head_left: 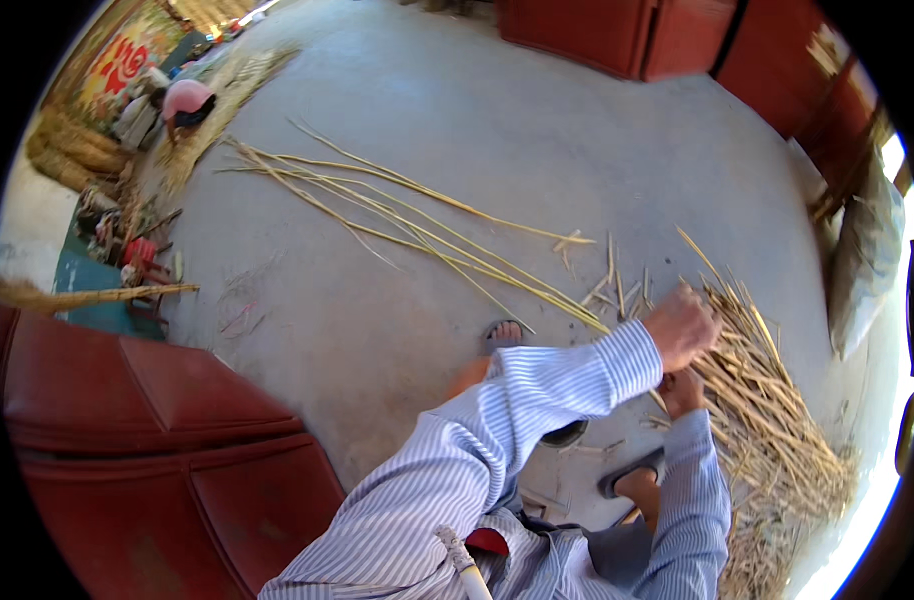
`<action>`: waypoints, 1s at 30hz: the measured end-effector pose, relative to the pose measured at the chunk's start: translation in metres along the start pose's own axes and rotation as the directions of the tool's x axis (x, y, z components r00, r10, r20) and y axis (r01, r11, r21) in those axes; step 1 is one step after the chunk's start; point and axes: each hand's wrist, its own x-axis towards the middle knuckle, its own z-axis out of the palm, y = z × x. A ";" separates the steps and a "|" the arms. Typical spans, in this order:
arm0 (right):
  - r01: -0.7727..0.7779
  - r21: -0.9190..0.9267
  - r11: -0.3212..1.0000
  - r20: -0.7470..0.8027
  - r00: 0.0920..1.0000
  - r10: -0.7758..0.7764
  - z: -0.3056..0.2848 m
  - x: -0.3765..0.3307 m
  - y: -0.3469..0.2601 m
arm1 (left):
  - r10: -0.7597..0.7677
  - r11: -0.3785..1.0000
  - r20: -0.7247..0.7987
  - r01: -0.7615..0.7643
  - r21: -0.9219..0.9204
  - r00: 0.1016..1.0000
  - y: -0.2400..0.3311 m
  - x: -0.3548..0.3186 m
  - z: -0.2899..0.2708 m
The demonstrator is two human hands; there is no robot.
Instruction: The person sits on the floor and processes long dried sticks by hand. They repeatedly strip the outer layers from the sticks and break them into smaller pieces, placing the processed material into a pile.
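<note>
I am sitting low on a wide grey concrete floor (457, 130), leaning forward and to my right, with my striped blue sleeves (537, 400) filling the lower middle of the view. A dark red padded seat (147, 420) lies at my left, and red panels (617, 35) stand at the far edge. A heap of short, cut, straw-coloured cane pieces (777, 420) spreads across the floor on my right, and several long thin cane stalks (397, 215) stretch away from it toward the far left, where another person in a pink hat (185, 100) crouches among more stalks. My left hand (683, 325) reaches across and rests knuckles-up on the near edge of the heap, fingers curled down into the pieces, seemingly gathered round a few, though I cannot see exactly what they hold. My right hand (682, 392) sits just below it, mostly hidden by the left sleeve, so I cannot tell whether it is closed or loose. My 2 sandalled feet (504, 335) rest on the floor nearby. To do this well, I judge I should gather pieces with ends aligned, grip firmly, and keep both hands close together.
</note>
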 end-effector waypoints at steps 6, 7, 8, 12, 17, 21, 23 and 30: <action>0.155 -0.121 0.980 -0.115 0.979 -0.169 0.098 0.019 0.028 | -0.017 0.987 -0.049 0.009 -0.163 0.999 -0.030 -0.022 -0.019; 0.143 -0.174 0.974 -0.081 0.984 -0.159 0.101 0.026 0.026 | -0.041 0.986 0.033 0.046 -0.161 0.999 -0.027 -0.019 -0.025; 0.200 -0.194 0.960 -0.033 0.977 -0.210 0.108 0.032 0.020 | -0.082 0.990 0.093 0.091 -0.105 0.992 -0.037 -0.014 -0.024; 0.098 -0.474 0.875 0.075 0.995 -0.071 0.106 0.026 0.011 | -0.175 0.982 0.179 0.185 -0.041 0.968 -0.034 -0.017 -0.034; -0.276 -0.584 0.764 -0.280 0.951 0.130 -0.041 0.069 0.117 | -0.145 0.988 0.302 0.156 -0.011 0.942 -0.010 -0.010 -0.018; -0.109 0.310 0.944 -0.654 0.696 0.295 -0.123 0.066 0.171 | -0.114 0.993 0.342 0.115 0.016 0.933 0.004 -0.004 -0.004; 0.041 0.283 0.958 -0.702 0.690 0.178 -0.141 0.064 0.171 | -0.110 0.994 0.360 0.110 0.020 0.927 0.008 -0.002 0.001; 0.253 0.632 0.733 -0.560 0.802 0.206 -0.198 0.080 0.126 | -0.080 0.997 0.441 0.070 0.038 0.894 0.028 0.017 0.028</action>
